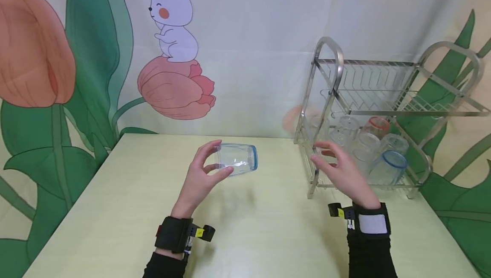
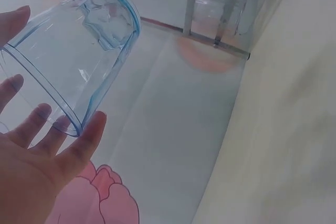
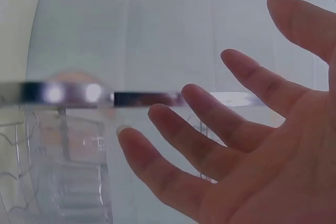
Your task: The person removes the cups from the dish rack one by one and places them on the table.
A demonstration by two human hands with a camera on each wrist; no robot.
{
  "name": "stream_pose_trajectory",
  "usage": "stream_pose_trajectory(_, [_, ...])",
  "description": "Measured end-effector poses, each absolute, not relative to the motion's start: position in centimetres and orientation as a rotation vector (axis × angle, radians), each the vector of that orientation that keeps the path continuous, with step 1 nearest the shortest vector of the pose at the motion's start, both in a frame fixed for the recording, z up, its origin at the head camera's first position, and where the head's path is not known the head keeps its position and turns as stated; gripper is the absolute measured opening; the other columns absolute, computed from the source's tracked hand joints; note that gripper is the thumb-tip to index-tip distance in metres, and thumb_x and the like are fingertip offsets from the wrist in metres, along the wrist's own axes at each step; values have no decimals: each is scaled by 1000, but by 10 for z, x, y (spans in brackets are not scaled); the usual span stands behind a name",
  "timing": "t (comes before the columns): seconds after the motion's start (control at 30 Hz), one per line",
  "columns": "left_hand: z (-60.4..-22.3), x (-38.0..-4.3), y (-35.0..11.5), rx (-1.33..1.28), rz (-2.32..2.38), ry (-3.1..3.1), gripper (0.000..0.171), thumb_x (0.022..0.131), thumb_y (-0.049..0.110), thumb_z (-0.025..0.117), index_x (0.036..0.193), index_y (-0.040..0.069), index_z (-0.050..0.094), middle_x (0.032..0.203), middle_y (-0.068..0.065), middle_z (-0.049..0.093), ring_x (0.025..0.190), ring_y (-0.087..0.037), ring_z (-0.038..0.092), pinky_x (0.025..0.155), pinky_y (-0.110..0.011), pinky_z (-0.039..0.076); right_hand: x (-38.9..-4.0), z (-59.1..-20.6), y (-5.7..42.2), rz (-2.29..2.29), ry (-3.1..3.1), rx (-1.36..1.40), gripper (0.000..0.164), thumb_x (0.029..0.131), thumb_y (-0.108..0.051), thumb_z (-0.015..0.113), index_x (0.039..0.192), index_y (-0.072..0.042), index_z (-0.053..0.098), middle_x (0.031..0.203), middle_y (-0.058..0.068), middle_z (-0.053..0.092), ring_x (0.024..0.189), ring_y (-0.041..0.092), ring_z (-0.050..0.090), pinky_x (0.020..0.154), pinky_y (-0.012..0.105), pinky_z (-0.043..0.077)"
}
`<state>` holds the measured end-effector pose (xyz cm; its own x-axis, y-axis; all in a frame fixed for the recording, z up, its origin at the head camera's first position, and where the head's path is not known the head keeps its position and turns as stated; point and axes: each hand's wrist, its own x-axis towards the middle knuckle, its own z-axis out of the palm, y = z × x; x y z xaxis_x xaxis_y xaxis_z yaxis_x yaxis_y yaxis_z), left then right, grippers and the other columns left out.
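Observation:
My left hand (image 1: 201, 173) pinches a clear glass with a blue tint (image 1: 239, 158) near its rim, thumb on one side and fingers on the other. The glass lies sideways in the air above the table, its blue end pointing right. In the left wrist view the fingertips touch the rim of the glass (image 2: 79, 51). My right hand (image 1: 345, 173) is beside the left end of a metal dish rack (image 1: 333, 99), holding nothing. In the right wrist view its fingers (image 3: 173, 182) are spread and loosely bent.
On the rack's lower tier stand several clear glasses (image 1: 364, 146), one with a red rim (image 1: 377, 123) and one with a blue rim (image 1: 389, 167). The upper tier (image 1: 383, 92) is a wire shelf. A pale table (image 1: 115, 218) meets a printed cloth backdrop (image 1: 253, 77) behind.

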<state>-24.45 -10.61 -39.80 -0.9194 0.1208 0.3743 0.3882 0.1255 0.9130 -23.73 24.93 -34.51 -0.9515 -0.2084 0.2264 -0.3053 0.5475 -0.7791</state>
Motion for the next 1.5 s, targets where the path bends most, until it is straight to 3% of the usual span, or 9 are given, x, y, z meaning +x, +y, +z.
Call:
stream_pose_trajectory(0.7, [-402,-253,-159,-337,-1779,-2243,73,88,26,76,149,22,37,147,-3,35,133,-26,36,91,-28,50,-235,-346,294,1238,-2638,260,59,99,-45,54,142,-5,44,146,20,39,132,43,36,100,63,35])
stream_pose_trajectory(1.07, [-410,-261,-190,-202,-1682,-2266,75,86,31,77,150,23,37,148,-4,35,135,-26,33,101,-50,42,-236,-346,299,1085,-2663,206,59,100,-45,52,140,-3,45,145,26,37,129,47,35,96,64,38])
stream_pose_trajectory(1.5, [-417,-276,-219,-63,-1552,-2334,78,87,40,74,152,26,34,151,-4,31,135,-28,32,94,-41,50,-238,-350,310,975,-2690,163,58,101,-44,50,140,-2,46,144,29,37,127,48,37,88,65,40])
